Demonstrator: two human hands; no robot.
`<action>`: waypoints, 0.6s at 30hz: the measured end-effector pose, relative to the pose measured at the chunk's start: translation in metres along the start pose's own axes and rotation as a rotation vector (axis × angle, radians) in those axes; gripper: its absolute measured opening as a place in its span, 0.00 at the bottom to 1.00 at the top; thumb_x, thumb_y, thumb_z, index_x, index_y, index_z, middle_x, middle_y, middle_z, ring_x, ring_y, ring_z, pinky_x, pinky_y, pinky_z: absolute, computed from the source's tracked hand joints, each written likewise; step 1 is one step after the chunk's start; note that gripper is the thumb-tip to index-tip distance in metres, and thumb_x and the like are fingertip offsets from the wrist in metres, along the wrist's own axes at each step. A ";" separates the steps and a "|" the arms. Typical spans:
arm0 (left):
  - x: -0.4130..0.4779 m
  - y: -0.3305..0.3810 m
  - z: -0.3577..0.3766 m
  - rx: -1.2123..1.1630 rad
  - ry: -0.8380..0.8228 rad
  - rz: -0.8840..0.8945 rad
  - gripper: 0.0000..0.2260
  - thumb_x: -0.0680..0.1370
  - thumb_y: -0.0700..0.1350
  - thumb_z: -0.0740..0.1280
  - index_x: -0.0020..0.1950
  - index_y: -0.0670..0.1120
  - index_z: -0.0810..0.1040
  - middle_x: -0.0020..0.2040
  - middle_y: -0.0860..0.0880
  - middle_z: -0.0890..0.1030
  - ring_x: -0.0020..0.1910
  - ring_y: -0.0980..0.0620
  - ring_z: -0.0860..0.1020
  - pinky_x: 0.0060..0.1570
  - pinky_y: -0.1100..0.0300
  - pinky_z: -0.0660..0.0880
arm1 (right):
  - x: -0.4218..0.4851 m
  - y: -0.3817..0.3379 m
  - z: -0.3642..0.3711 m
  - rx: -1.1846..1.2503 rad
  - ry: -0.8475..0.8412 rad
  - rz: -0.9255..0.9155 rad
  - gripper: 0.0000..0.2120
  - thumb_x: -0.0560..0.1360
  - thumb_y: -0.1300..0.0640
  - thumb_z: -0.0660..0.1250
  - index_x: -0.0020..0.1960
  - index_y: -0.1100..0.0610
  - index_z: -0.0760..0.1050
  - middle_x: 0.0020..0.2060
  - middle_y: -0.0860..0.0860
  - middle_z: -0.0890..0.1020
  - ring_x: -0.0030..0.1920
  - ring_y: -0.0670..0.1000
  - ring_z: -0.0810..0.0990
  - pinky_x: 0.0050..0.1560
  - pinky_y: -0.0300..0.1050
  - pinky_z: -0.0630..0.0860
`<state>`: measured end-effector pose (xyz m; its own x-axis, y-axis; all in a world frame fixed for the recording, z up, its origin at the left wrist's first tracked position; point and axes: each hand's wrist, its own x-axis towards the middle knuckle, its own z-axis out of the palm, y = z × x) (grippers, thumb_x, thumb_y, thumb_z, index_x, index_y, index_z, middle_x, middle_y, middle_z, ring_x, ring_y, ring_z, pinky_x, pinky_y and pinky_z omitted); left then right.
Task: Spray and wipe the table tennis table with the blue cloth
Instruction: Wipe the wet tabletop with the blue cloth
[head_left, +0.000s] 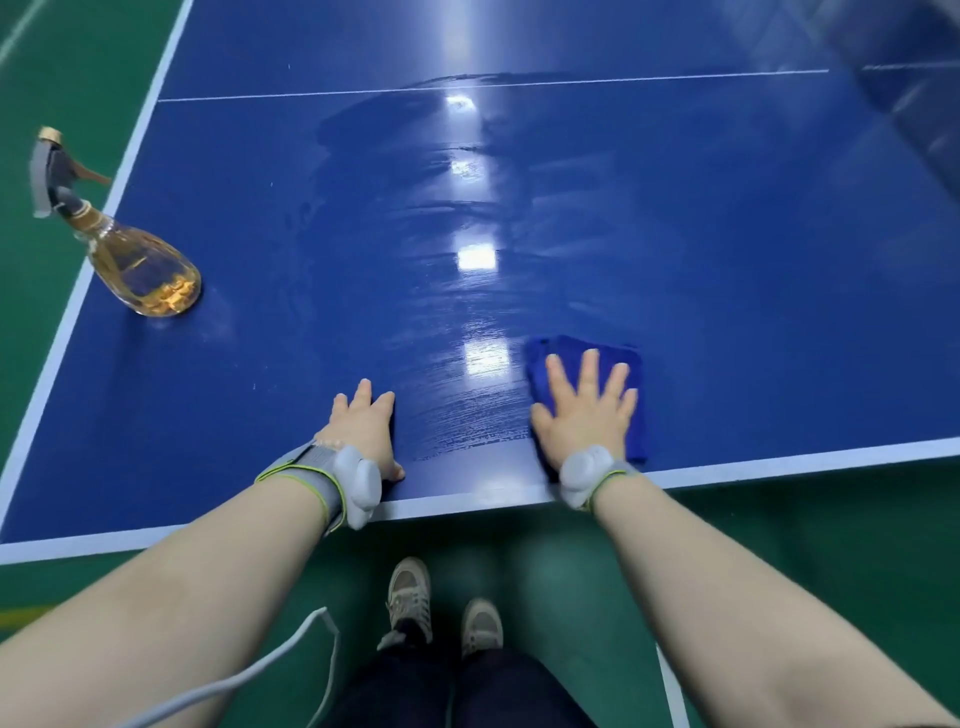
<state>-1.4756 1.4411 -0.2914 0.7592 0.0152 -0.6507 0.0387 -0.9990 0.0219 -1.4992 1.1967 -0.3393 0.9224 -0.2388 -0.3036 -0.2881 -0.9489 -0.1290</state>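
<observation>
Your right hand (584, 410) presses flat, fingers spread, on the blue cloth (582, 358) at lower right of the table (727, 260); your left hand (363, 431) rests open at lower centre. Soft and limp, the cloth probably bunches, so keep your palm centred.

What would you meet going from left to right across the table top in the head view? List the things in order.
In order: spray bottle → left hand, flat on the table → wet wiped streaks → right hand, pressing flat on the blue cloth.
</observation>
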 end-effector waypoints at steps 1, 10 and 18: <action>-0.001 0.003 0.001 0.008 0.001 -0.003 0.44 0.69 0.52 0.75 0.77 0.52 0.52 0.78 0.49 0.43 0.77 0.42 0.45 0.65 0.43 0.68 | -0.011 -0.012 0.004 -0.031 -0.007 -0.107 0.34 0.78 0.40 0.56 0.79 0.40 0.45 0.79 0.53 0.41 0.77 0.67 0.37 0.74 0.65 0.38; -0.006 0.018 0.002 0.027 0.008 -0.047 0.41 0.68 0.51 0.75 0.74 0.52 0.56 0.78 0.50 0.45 0.76 0.40 0.49 0.62 0.40 0.69 | -0.017 0.008 0.004 -0.078 -0.039 -0.348 0.33 0.77 0.38 0.58 0.77 0.35 0.48 0.80 0.46 0.43 0.78 0.61 0.37 0.75 0.63 0.37; -0.010 -0.013 0.004 0.039 -0.008 -0.140 0.37 0.69 0.49 0.74 0.72 0.53 0.57 0.78 0.51 0.45 0.74 0.38 0.52 0.58 0.42 0.72 | 0.015 0.113 -0.016 0.003 0.030 0.187 0.31 0.79 0.38 0.55 0.79 0.38 0.46 0.80 0.48 0.43 0.78 0.62 0.40 0.75 0.64 0.41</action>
<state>-1.4860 1.4535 -0.2885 0.7429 0.1541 -0.6514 0.1186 -0.9881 -0.0985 -1.5143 1.0827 -0.3435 0.8597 -0.4173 -0.2946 -0.4562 -0.8866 -0.0756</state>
